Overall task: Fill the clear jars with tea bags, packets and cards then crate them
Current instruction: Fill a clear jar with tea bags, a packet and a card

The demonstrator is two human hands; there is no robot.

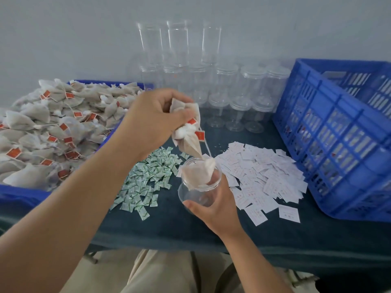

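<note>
The left hand (154,121) is raised above the table (173,229), its fingers curled tight around a bunch of tea bags (189,142) whose red tags and strings hang below the knuckles. Directly under those fingers, the lowest bag of the bunch points down into the open mouth of a clear jar (196,193). The right hand (215,205) grips this jar from the near side, thumb across the wall facing the camera and the other fingers wrapped behind it, tilting the mouth up toward the left hand. One tea bag (201,173) already lies inside the jar, just beyond the right fingertips. Left of the left-hand fingers a heap of loose tea bags (53,127) fills a blue tray (19,194). Between the two hands and slightly left of the jar, a pile of green packets (148,176) lies on the dark cloth. Just right of the right-hand fingers spreads a pile of white cards (264,176), and beyond that stands a blue crate (330,132). Behind both hands, against the wall, empty jars (232,98) stand in stacked rows.
</note>
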